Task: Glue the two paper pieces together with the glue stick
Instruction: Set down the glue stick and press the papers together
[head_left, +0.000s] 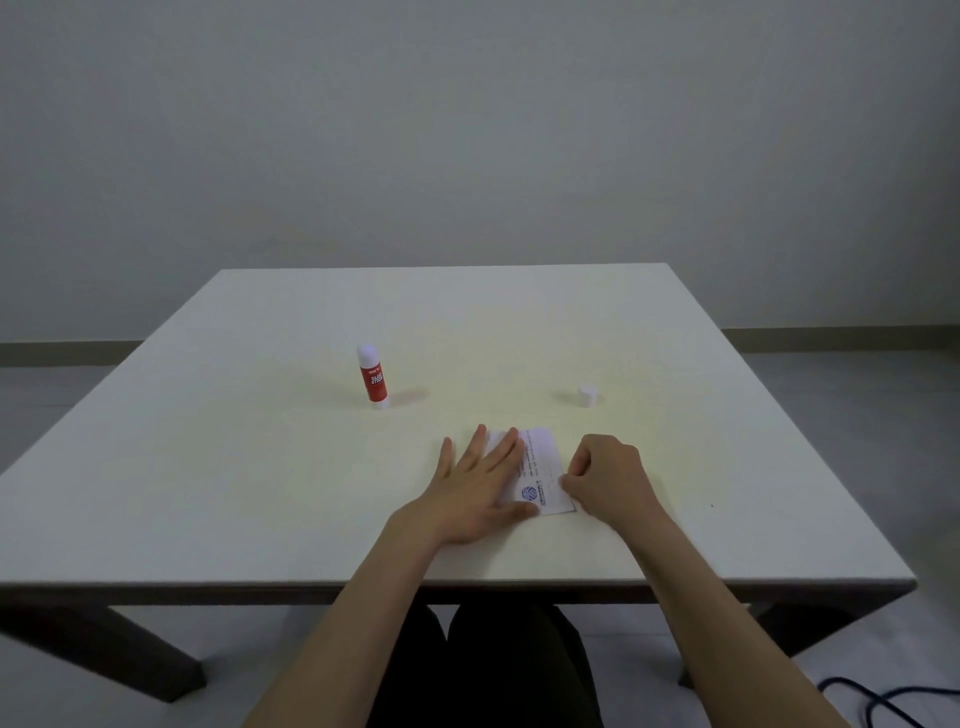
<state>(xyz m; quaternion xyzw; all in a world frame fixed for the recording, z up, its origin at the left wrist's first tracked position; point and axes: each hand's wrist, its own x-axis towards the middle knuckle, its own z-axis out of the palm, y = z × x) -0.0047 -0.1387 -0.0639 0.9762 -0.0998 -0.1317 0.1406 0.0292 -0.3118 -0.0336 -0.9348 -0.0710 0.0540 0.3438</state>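
A: Logging left to right. What stands at the far left?

B: I note the glue stick (372, 376) upright on the table (260, 467), at about 10 o'clock from the hands and well apart from them. Its tip looks white and rounded; I cannot tell whether that is bare glue or a cover.

A: Left hand?

B: The left hand (480, 491) lies flat, fingers (498, 449) spread and extended, palm down on the left part of the paper pieces (543, 475). It grips nothing; it presses.

A: And the paper?

B: It lies flat near the table's front edge, long axis running from 6 toward 12 o'clock, tilted slightly. I cannot separate the two pieces; they read as one overlapped sheet with print and a blue mark.

A: Right hand?

B: The right hand (605, 480) is curled, fingertips pinched at the paper's right edge, at 3 o'clock from the sheet. Whether it lifts that edge I cannot tell.

A: Anything further right?

B: A small white cap (587, 395) at 1 o'clock, apart from both hands.

A: Judgement?

B: I judge this a pressing or aligning step. The left hand is nearer the stick, the right nearer the cap.
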